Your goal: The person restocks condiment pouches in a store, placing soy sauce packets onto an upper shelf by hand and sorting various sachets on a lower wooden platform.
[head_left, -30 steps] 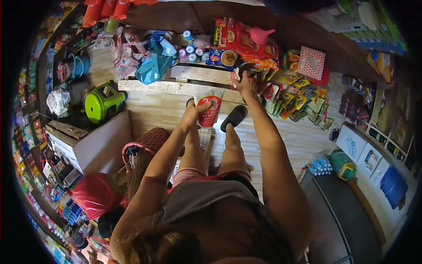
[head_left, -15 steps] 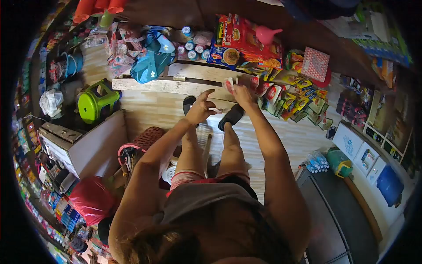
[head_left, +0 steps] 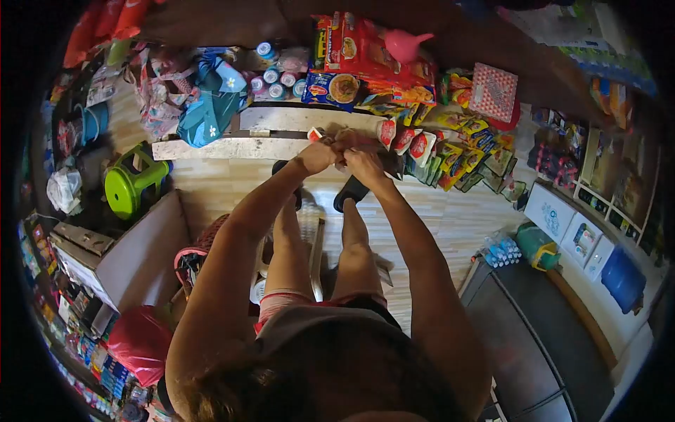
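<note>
My left hand (head_left: 318,157) is closed at the front of the wooden bench. Just above its fingers a small red-and-white sachet (head_left: 315,133) sticks out, apparently in its grip. Beside it, my right hand (head_left: 363,166) has its fingers closed on a brownish, crumpled, see-through packet (head_left: 346,139). Both hands meet at this packet; blur hides its exact kind. Right of my hands, several red-and-white sachets (head_left: 422,146) hang over the bench edge, alongside yellow sachets (head_left: 460,163).
On the bench (head_left: 211,148) are a teal flowered bag (head_left: 211,105), several capped bottles (head_left: 277,91) and red noodle packs (head_left: 365,56) with a pink funnel-like item (head_left: 406,45) on top. A green stool (head_left: 125,184) stands at left. A dark cabinet (head_left: 524,337) is at right.
The view has shifted slightly right. My left hand has moved up and in to meet my right hand. The red-and-white sachet, earlier at my right hand, now shows by my left.
</note>
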Motion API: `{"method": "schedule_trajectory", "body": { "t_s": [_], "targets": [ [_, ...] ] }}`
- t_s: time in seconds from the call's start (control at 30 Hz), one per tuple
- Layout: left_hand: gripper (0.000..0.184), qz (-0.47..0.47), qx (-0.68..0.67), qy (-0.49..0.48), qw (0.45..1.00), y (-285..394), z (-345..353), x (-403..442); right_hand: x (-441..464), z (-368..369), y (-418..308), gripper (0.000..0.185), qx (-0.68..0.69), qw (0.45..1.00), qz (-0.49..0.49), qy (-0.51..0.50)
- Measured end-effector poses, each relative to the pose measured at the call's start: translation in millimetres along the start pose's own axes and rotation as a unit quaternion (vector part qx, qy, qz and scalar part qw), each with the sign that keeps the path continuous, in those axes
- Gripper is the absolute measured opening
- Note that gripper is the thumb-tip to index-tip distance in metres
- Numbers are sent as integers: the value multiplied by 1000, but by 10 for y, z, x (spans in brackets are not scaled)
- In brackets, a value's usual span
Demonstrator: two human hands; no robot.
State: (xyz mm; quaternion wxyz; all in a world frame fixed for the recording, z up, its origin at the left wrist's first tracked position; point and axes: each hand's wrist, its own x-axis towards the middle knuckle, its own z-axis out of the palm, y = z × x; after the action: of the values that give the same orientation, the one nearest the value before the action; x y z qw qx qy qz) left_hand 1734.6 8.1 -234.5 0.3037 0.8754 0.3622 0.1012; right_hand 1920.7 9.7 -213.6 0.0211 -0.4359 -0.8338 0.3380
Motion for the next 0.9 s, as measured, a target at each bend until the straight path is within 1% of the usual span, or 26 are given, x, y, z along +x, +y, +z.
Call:
{"method": "schedule_trajectory", "body": {
  "t_s": [0.07, 0.1, 0.17, 0.23, 0.27, 0.3, 0.33, 0.37, 0.4, 0.43, 0.47, 0.5, 0.57, 0.6, 0.63, 0.67, 0.73, 0.77, 0.83, 0.9],
  "targets": [
    [15, -21, -60, 19, 998, -42, 94, 64, -39, 25, 47, 13, 42, 998, 50, 14],
    [17, -27, -93, 34, 995, -33, 87, 99, -71, 16, 56, 13, 64, 995, 76, 21],
    [23, -41, -156, 61, 985, -20, 47, 152, -185, -34, 72, 15, 108, 972, 138, 156],
    [32, -23, -101, 38, 994, -11, 128, 221, -273, -97, 210, 17, 150, 926, 196, 285],
    [37, -14, -72, 26, 997, -9, 174, 263, -370, -147, 362, 17, 136, 898, 224, 353],
    [38, -66, -42, -103, 992, 89, 67, 336, -450, -247, 470, 17, 175, 854, 289, 396],
    [39, -47, -36, -99, 993, 122, 68, 411, -521, -330, 623, 20, 121, 823, 281, 479],
    [40, -28, -29, -94, 995, 142, 81, 488, -622, -441, 770, 23, 5, 819, 291, 494],
    [42, -8, -23, -89, 996, 174, 89, 570, -659, -525, 821, 26, -14, 824, 313, 471],
    [53, -1, -29, -102, 994, 266, -38, 678, -681, -617, 855, 29, -32, 828, 335, 448],
    [57, 20, -21, -83, 996, 256, 42, 763, -699, -691, 894, 31, -51, 832, 356, 423],
    [61, 41, -15, -64, 997, 197, 183, 855, -726, -645, 1023, 34, -57, 856, 314, 408],
    [68, 136, 11, 81, 987, 143, 294, 1032, -670, -569, 1133, 38, -21, 870, 349, 347],
    [69, 77, 36, -24, 996, 260, 161, 1121, -641, -533, 1151, 41, -1, 876, 365, 316],
    [69, 17, 62, -129, 990, 450, -130, 1239, -603, -567, 1123, 45, -1, 868, 406, 285],
    [69, -44, 88, -233, 968, 551, -292, 1313, -577, -608, 1084, 43, 9, 873, 386, 299],
    [63, 8, 86, -182, 979, 436, -121, 1371, -564, -646, 1061, 39, 30, 880, 345, 324],
    [59, 33, 85, -157, 983, 357, -3, 1394, -575, -602, 1096, 38, 5, 890, 323, 320],
    [53, 85, 36, -117, 989, 122, 346, 1367, -601, -442, 1197, 35, -42, 908, 277, 311],
    [46, 122, 48, -57, 990, -53, 666, 1352, -579, -509, 1055, 30, -44, 903, 325, 279]
  ]
}}
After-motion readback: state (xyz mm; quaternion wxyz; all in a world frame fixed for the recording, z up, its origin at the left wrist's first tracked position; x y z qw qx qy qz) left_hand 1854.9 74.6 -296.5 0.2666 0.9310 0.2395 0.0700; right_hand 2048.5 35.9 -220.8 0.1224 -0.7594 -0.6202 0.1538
